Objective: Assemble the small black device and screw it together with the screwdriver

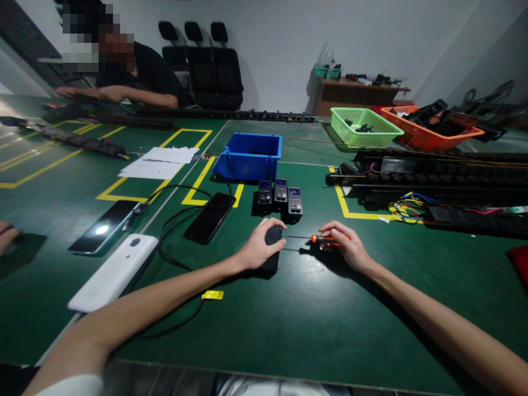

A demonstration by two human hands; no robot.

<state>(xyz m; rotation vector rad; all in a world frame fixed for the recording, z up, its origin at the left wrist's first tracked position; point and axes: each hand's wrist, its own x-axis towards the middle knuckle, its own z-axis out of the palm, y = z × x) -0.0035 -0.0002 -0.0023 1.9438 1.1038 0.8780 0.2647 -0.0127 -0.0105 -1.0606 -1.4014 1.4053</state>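
Observation:
My left hand [260,245] is wrapped round a small black box-shaped device [270,265], which stands on the green table. Held in my right hand [344,243] is a screwdriver [325,239] with an orange and black handle. Its thin shaft points left, and the tip is at or close to the right side of the device; whether it touches I cannot tell. Just beyond my hands stand three small dark devices [280,191] with little screens and buttons. A blue bin [251,165] sits behind them.
Left of me lie a black phone [210,217], a glossy phone [105,226], a white power bank [113,273] and a black cable [165,250]. Papers [159,162], a green basket [365,135], an orange basket [433,135] and wired black rails [437,170] are farther off. A person sits across.

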